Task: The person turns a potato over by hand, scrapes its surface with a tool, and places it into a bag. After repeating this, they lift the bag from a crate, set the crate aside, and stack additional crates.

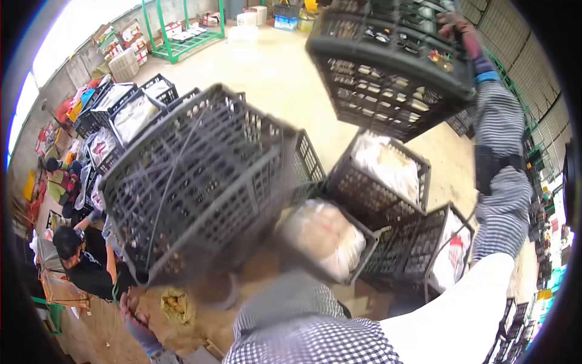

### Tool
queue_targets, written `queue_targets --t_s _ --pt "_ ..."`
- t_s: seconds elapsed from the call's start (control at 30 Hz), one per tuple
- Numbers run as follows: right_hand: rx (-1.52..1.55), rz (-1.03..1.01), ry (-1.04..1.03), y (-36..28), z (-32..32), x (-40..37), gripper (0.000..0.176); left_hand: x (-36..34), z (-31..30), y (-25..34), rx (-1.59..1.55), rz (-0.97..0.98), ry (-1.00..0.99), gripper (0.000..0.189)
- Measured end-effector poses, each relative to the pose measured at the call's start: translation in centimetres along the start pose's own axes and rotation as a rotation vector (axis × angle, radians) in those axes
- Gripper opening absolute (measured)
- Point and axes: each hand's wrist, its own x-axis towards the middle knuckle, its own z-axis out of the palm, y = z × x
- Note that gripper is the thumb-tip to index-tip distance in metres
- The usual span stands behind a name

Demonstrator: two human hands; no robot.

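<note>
At the upper right, my right hand, in a glove, has its fingers round the edge of a raised, tilted black crate. Another large black crate looms close on the left, tilted and partly blurred. Below its lower left corner is my left hand, also gloved, its fingers apart and nothing visible in them. Between and below the two crates, a black crate with white bags, a crate holding a wrapped bundle and a crate with a red-marked white bag sit close together.
People work at the left beside filled black crates. A green metal rack stands at the back. A yellowish sack lies on the floor near my left hand. More crates are at the lower right.
</note>
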Motion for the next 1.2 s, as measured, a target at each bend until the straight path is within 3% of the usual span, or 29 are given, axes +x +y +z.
queue_targets --t_s 0.07,0.1,0.13,0.2,0.27,0.33,0.43,0.57,0.73,0.77,0.83,0.97,1.2 --pt "-0.034 0.0 -0.021 5.5 3.3 7.5 0.036 2.0 -0.5 -3.6 -0.055 -0.127 0.176 0.051" --pt "0.075 0.134 0.028 8.2 6.5 9.2 0.041 2.2 -1.1 -4.8 -0.147 -0.333 0.315 0.053" --pt "0.186 0.27 0.077 11.2 9.8 10.4 0.047 1.7 -2.7 -6.0 -0.094 -0.375 0.247 0.053" --pt "0.417 0.395 -0.033 21.2 13.4 15.6 0.049 0.6 -3.6 -6.7 0.0 -0.445 0.117 0.054" --pt "0.531 0.47 0.06 30.9 19.4 18.5 0.053 -0.8 -2.6 -5.9 0.156 -0.477 0.13 0.053" --pt "0.3 0.38 0.029 30.1 26.3 18.8 0.054 -1.5 -1.4 -5.5 0.255 -0.505 0.177 0.052" --pt "0.288 0.503 -0.052 33.5 33.4 20.9 0.045 -2.2 0.0 -4.7 0.333 -0.533 0.235 0.051" --pt "0.266 0.651 -0.089 39.0 34.8 22.5 0.042 -2.7 1.0 -4.5 0.39 -0.562 0.267 0.05" --pt "0.312 0.83 0.018 52.0 36.0 21.0 0.044 -3.4 1.4 -4.0 0.425 -0.574 0.282 0.048" --pt "0.344 0.708 -0.026 52.3 36.1 19.6 0.053 -3.4 1.9 -3.7 0.441 -0.577 0.279 0.048" --pt "0.301 0.797 -0.001 52.6 37.4 17.9 0.061 -3.6 2.8 -3.7 0.479 -0.595 0.278 0.047" --pt "0.224 0.876 -0.037 54.9 39.2 16.6 0.064 -4.5 4.4 -3.7 0.507 -0.622 0.28 0.046" --pt "0.229 0.804 -0.058 60.7 39.1 12.4 0.06 -6.4 6.6 -4.1 0.541 -0.656 0.298 0.044"
